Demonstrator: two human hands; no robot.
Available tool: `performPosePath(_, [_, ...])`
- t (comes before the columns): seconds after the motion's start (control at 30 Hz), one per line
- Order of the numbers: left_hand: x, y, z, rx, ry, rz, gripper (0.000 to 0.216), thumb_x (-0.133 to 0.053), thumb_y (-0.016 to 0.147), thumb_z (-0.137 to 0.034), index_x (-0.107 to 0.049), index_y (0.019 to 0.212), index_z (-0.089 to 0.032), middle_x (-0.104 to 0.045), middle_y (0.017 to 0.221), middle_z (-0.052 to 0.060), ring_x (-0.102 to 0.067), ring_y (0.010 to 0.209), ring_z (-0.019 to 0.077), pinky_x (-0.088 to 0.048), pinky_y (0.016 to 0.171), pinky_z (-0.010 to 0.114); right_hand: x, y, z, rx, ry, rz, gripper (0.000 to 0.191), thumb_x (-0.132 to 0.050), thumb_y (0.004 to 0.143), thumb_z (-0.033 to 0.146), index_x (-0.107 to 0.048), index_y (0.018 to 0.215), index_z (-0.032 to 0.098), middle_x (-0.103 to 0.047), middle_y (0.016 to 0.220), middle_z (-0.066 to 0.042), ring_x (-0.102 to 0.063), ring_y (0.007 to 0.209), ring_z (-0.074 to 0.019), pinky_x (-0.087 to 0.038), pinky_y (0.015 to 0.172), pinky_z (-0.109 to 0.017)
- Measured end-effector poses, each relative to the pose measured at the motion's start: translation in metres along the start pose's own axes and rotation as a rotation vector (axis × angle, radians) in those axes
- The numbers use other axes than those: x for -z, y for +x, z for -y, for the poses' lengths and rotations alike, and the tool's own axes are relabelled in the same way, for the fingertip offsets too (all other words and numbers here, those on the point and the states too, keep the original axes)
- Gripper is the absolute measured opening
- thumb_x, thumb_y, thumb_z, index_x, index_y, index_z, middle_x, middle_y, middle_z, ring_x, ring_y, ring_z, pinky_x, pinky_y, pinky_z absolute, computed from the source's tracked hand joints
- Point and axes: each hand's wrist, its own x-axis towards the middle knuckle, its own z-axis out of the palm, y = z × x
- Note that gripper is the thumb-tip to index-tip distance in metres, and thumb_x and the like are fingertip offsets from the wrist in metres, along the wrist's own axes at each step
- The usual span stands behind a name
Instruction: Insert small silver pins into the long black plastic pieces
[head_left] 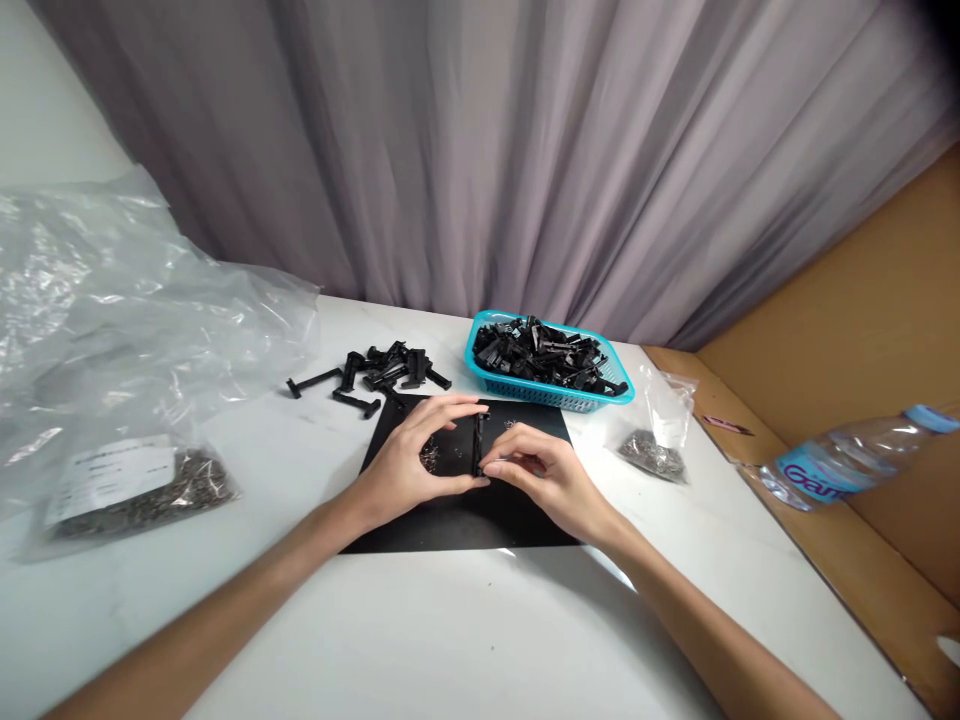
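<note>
Over a black mat [465, 525] my left hand [420, 450] grips a slim black plastic part [478, 440] by its two ends, thumb at the near end and fingers at the far end. The fingertips of my right hand [536, 465] are pinched together against the near end of that part. Whatever sits in this pinch is too small or hidden to make out. Small metal pieces [429, 455] lie in a little heap on the mat beside my left hand, and another little heap [510, 424] lies just beyond my right hand.
A blue basket [555, 392] full of black plastic parts stands at the back. Left of it lie several loose black parts [390, 368]. Clear bags of small metal pieces rest at left [150, 490] and right [652, 455]. A water bottle [840, 465] lies at the far right.
</note>
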Motion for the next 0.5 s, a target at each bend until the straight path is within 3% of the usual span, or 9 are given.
performPosePath(0.1, [0.0005, 0.0003, -0.0029, -0.002, 0.009, 0.013, 0.064, -0.086, 0.079, -0.027, -0.059, 0.136, -0.028, -0.064, 0.140, 0.005, -0.059, 0.131, 0.0251, -0.046, 0.116, 0.044, 0.0003, -0.0011, 0.0024, 0.038, -0.030, 0.007, 0.014, -0.070, 0.097, 0.032, -0.078, 0.092, 0.022, -0.071, 0.095, -0.005, -0.062, 0.085, -0.0177, -0.045, 0.069, -0.030])
performPosePath(0.23, [0.0006, -0.0013, -0.0035, 0.067, 0.008, 0.030, 0.067, -0.085, 0.078, -0.026, -0.058, 0.139, -0.028, -0.067, 0.135, 0.003, -0.064, 0.125, 0.0237, -0.050, 0.112, 0.040, 0.0023, -0.0019, 0.0040, 0.060, -0.079, 0.045, 0.014, -0.069, 0.098, 0.031, -0.079, 0.093, 0.022, -0.071, 0.094, -0.004, -0.061, 0.082, -0.0164, -0.044, 0.067, -0.029])
performPosePath(0.4, [0.0014, -0.0013, -0.0033, 0.101, -0.009, 0.040, 0.068, -0.086, 0.077, -0.030, -0.058, 0.139, -0.028, -0.067, 0.137, 0.003, -0.065, 0.123, 0.0235, -0.051, 0.110, 0.038, -0.0006, -0.0026, 0.0029, 0.053, -0.086, -0.049, 0.012, -0.069, 0.098, 0.031, -0.078, 0.096, 0.022, -0.070, 0.096, -0.005, -0.063, 0.085, -0.0176, -0.043, 0.063, -0.029])
performPosePath(0.5, [0.0014, -0.0009, -0.0030, 0.105, -0.013, 0.050, 0.067, -0.084, 0.078, -0.028, -0.058, 0.139, -0.028, -0.067, 0.137, 0.003, -0.065, 0.123, 0.0232, -0.051, 0.110, 0.037, -0.0020, -0.0034, 0.0015, 0.056, -0.091, -0.014, 0.012, -0.069, 0.098, 0.031, -0.078, 0.096, 0.023, -0.070, 0.096, -0.004, -0.063, 0.084, -0.0173, -0.043, 0.064, -0.029])
